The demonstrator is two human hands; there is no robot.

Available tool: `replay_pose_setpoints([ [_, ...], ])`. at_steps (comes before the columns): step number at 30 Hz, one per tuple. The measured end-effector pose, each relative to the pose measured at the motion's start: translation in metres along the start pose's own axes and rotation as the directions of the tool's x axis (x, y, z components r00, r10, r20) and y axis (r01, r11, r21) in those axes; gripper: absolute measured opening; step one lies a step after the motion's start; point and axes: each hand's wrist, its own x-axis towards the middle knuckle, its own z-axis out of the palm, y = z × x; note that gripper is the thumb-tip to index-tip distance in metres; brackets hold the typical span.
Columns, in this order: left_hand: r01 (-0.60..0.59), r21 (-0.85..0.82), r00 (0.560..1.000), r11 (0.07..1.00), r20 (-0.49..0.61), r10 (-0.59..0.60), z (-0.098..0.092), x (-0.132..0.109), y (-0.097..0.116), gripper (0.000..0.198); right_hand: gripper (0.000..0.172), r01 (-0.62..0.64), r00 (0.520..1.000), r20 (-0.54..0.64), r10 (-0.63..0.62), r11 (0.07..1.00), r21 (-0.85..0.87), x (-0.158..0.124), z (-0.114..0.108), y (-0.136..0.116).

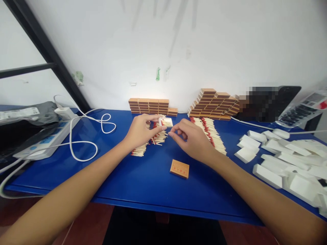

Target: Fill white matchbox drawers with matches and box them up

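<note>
My left hand (144, 128) grips a small white matchbox tray (166, 122) between thumb and fingers, with some matches lying inside it. Just right of the tray is my right hand (190, 137), its fingers curled and pinched together; what they hold, if anything, I cannot make out. Loose red-tipped matches (159, 137) lie in rows below and behind my left hand. More rows of matches (214, 136) spread out beyond my right hand. An orange-brown matchbox sleeve (180, 168) lies flat on the blue table (143, 183), nearer to me.
Stacked matchboxes (149, 106) stand against the wall, with a taller stack (212, 103) to their right. White empty trays (288, 163) are heaped at the right. A power strip (51, 139) and looping white cable (84, 159) occupy the left. A plastic bottle (302, 107) lies at the back right.
</note>
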Motion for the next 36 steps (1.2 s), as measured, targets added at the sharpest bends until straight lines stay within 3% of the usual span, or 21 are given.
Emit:
replay_pose_setpoints([
  [4,0.021,0.001,0.999,1.0,-0.029,-0.021,-0.003,0.003,-0.004,0.04,0.005,-0.01,0.977,0.214,-0.001,0.999,0.051,-0.004,0.016,-0.002],
  [7,-0.001,0.032,0.999,0.999,-0.043,0.003,-0.002,0.003,-0.007,0.038,0.006,-0.024,0.959,0.285,0.004,0.997,0.067,-0.004,0.024,-0.002],
  [24,-0.043,0.053,0.998,0.998,-0.046,0.046,-0.001,0.003,-0.006,0.035,0.005,-0.059,0.935,0.35,0.053,0.998,0.005,-0.002,0.027,-0.003],
  [31,-0.018,0.04,0.999,0.999,-0.043,0.02,-0.002,0.003,-0.007,0.039,0.009,-0.053,0.909,0.411,0.069,0.997,-0.05,-0.003,0.013,-0.005],
  [36,-0.045,0.06,0.997,0.997,-0.058,0.049,-0.002,0.004,-0.006,0.037,0.009,-0.113,0.947,0.308,0.098,0.993,0.033,0.0,0.018,-0.006],
])
